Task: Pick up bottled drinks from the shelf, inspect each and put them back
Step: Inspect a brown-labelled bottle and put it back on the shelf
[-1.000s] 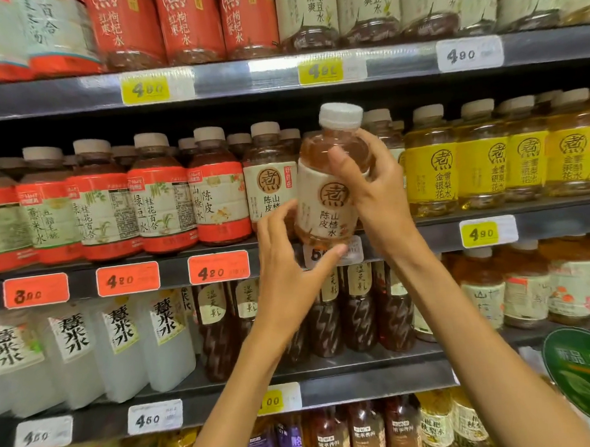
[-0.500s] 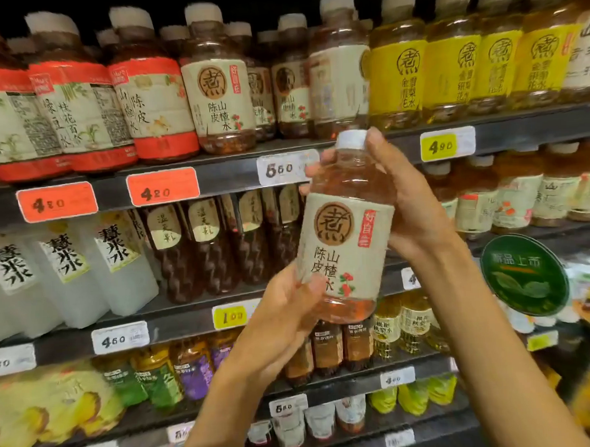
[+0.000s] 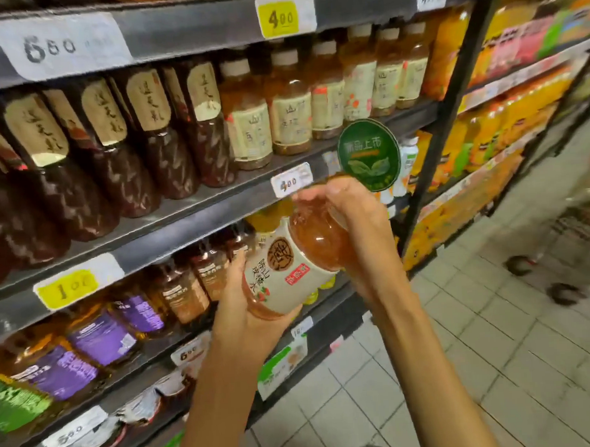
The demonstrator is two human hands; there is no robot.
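- Shop shelves [image 3: 187,27] fill the left and top of the frame, rows of drinks behind paper price tags; tiled floor [image 3: 499,366] runs along the lower right.
- Bottle [image 3: 299,257] sits at frame centre, off the shelf, tilted with its neck end toward the upper right and its base toward the lower left.
- Left hand [image 3: 247,314] cups the base from below, fingers curled round the lower label.
- Right hand [image 3: 351,217] wraps the neck end, fingers closed over the top; the cap is hidden under them.
- Round green sign [image 3: 368,154] hangs just above the right hand.
- Handling, as I judge it: full of amber liquid, so moderately heavy; likely clear plastic, stiff enough but yielding under a hard squeeze; the bare shoulder looks glossy and slick.
- Best hold seems the paper-labelled waist, which offers friction, with a palm under the base while turning it.
- Dark bottles [image 3: 119,157] at mid left stand packed close together.
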